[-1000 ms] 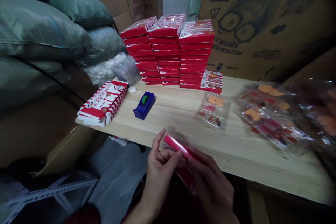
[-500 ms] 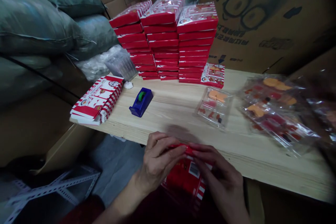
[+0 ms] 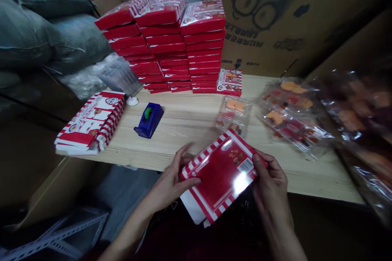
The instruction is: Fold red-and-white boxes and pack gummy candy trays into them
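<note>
A red box with striped white edges (image 3: 219,171) is held between both hands, above the front edge of the table. Its printed face with a barcode is turned up, and white flaps stick out at the lower left end. My left hand (image 3: 179,175) grips the left side, thumb on top. My right hand (image 3: 271,171) pinches the right end, with its thumb over the edge and the fingers partly hidden behind. Just beyond the box lies a clear packet of moulded orange and red pieces (image 3: 234,110).
Stacks of filled red boxes (image 3: 202,45) stand at the back. Flat printed cartons (image 3: 92,118) lie at the left, beside a blue tape dispenser (image 3: 149,120). More clear packets (image 3: 290,118) are piled at the right. Large sacks (image 3: 27,28) rise at the far left.
The box has been raised and turned so its printed face shows fully. My hands have moved apart to its opposite sides. The view has swung to the right.
</note>
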A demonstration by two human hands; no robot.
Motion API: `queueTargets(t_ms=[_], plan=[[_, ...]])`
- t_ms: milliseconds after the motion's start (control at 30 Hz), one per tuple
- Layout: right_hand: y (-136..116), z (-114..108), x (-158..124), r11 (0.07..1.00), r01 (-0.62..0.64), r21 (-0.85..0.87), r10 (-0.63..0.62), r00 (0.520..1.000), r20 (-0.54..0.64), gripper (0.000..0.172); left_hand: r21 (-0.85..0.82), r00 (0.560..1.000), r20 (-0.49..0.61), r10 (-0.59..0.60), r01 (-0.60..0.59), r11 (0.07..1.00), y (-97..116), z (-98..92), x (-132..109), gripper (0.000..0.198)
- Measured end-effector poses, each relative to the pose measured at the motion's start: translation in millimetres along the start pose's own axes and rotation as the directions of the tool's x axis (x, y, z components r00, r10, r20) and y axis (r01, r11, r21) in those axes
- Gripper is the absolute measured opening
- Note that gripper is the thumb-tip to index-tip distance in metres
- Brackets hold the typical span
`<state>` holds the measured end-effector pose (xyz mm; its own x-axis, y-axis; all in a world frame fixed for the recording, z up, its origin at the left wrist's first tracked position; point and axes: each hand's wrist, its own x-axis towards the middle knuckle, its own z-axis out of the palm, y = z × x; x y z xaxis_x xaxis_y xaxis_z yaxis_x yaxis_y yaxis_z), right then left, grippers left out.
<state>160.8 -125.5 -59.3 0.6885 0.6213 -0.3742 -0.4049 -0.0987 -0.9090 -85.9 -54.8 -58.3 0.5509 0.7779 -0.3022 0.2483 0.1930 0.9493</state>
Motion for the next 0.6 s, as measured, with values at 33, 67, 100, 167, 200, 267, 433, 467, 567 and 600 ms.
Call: queueTargets(t_ms=[33, 67, 100, 167, 200, 267, 433, 467, 567, 600], plan=[[4, -5, 2, 1.000, -0.007, 0.015, 0.007, 0.999, -0.034, 0.022, -0.071, 0.998, 0.045, -0.033, 0.037, 0.997, -2, -2.9, 3, 0.070], [8, -9, 2, 1.000, -0.019, 0.009, 0.020, 0.999, -0.031, 0.025, -0.114, 0.995, 0.085, -0.050, 0.059, 0.992, -4, -7.5, 8, 0.053], [12, -14, 2, 0.999, -0.041, -0.011, 0.041, 0.999, 0.002, 0.029, -0.125, 0.992, 0.113, -0.056, 0.070, 0.990, -4, -13.7, 15, 0.041], [20, -21, -1, 0.994, -0.079, -0.077, 0.087, 0.989, 0.117, 0.040, -0.068, 0.986, 0.155, -0.053, 0.064, 0.996, -2, -29.1, 33, 0.030], [24, -23, -3, 0.990, -0.079, -0.115, 0.098, 0.980, 0.174, 0.045, -0.016, 0.983, 0.177, -0.042, 0.045, 0.999, -2, -37.1, 42, 0.029], [32, -28, -4, 0.980, -0.063, -0.189, 0.110, 0.962, 0.249, 0.049, 0.129, 0.976, 0.217, 0.004, -0.033, 0.991, -2, -50.3, 61, 0.027], [45, -34, 8, 0.943, -0.051, -0.329, 0.145, 0.952, 0.270, 0.063, 0.584, 0.954, -0.045, 0.296, -0.215, 0.783, 3, -49.9, 101, 0.033], [46, -35, 11, 0.935, -0.051, -0.351, 0.152, 0.952, 0.266, 0.069, 0.607, 0.931, -0.098, 0.352, -0.224, 0.762, 8, -44.1, 110, 0.035], [48, -33, 18, 0.900, -0.039, -0.433, 0.171, 0.948, 0.269, 0.078, 0.596, 0.939, -0.139, 0.313, -0.173, 0.784, 25, -17.5, 147, 0.034], [47, -31, 19, 0.884, -0.030, -0.466, 0.175, 0.946, 0.273, 0.077, 0.601, 0.958, -0.138, 0.249, -0.119, 0.790, 28, -6.5, 164, 0.033]])
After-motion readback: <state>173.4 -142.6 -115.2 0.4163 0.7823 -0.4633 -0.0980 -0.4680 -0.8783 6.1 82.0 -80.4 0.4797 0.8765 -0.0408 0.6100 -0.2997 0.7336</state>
